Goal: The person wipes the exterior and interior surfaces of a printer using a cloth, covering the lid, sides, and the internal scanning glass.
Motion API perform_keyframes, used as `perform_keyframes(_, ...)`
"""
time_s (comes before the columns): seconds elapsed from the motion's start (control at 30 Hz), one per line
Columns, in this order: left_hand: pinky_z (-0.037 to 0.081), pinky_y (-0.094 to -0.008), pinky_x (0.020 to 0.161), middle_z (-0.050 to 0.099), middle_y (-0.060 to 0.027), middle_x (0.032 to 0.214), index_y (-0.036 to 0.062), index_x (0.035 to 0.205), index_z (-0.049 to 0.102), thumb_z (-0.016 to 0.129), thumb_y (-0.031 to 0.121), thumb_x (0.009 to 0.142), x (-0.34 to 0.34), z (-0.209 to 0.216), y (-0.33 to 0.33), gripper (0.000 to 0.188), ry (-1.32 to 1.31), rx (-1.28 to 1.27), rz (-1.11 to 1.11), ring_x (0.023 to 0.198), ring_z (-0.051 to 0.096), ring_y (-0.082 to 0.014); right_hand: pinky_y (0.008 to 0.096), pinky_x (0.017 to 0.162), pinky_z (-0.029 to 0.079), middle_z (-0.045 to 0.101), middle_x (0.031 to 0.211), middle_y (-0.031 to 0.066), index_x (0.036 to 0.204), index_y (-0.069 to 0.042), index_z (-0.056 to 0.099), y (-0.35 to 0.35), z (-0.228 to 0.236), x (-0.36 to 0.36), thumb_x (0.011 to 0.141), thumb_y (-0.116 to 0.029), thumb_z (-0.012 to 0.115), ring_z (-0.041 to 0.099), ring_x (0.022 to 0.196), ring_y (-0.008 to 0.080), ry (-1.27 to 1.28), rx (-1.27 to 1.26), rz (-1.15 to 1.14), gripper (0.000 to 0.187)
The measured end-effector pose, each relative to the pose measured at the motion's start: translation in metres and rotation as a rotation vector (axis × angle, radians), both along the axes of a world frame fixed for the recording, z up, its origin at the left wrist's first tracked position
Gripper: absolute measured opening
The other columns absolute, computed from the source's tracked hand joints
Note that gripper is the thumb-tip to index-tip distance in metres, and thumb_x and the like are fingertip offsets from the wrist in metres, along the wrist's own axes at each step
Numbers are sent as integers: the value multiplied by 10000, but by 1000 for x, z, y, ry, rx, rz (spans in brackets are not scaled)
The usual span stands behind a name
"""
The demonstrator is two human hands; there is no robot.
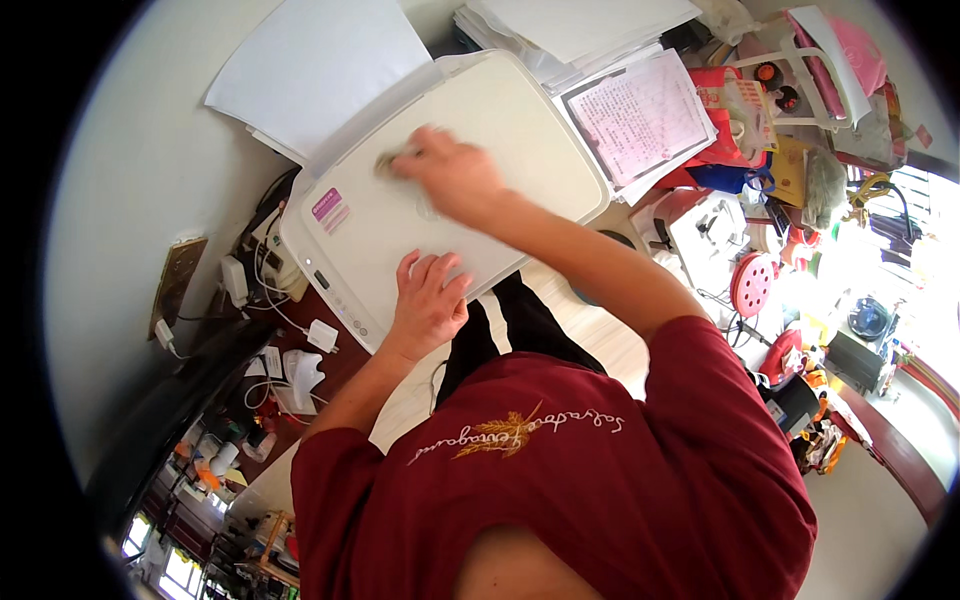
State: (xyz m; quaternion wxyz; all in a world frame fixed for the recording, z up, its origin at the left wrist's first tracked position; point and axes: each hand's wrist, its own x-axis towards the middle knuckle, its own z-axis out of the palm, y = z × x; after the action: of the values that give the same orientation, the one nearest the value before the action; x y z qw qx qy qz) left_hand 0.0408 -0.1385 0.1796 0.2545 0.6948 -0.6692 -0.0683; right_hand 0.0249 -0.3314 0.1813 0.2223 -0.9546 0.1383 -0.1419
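My right hand (450,172) is bunched on a small cloth (398,160), pressing it to the printer (520,130) lid's far left part; it is blurred, so I cannot tell the exact grip. My left hand (428,300) lies spread on the near edge, bracing. I would keep strokes flat and inside the lid. Paper (310,70) rises at the far left and a paper stack (640,115) crowds the right edge; the lid's middle is open.

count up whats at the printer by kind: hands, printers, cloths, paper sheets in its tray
hands: 2, left hand and right hand
white printer: 1
cloth, blurred: 1
paper sheet standing in rear tray: 1 visible
total: 5
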Motion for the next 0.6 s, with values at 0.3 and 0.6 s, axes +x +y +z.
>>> perform_keyframes(0.3, 337, -472, 934, 477, -38, 936, 121, 780, 498, 686, 35, 546, -5, -11, 6, 312, 6, -37, 96, 909, 467, -259, 465, 712, 502, 482, 1061, 114, 1010, -218, 633, -107, -27, -8, 814, -101, 525, 544, 977, 329, 77, -65, -605, 253)
perform_keyframes(0.6, 337, -448, 895, 476, -47, 889, 112, 731, 471, 730, 90, 532, -8, -11, 11, 328, 102, -45, 198, 889, 462, -268, 338, 569, 528, 490, 985, 78, 1043, -219, 640, 68, -23, -79, 754, -57, 550, 564, 875, 223, 64, -71, -168, 344)
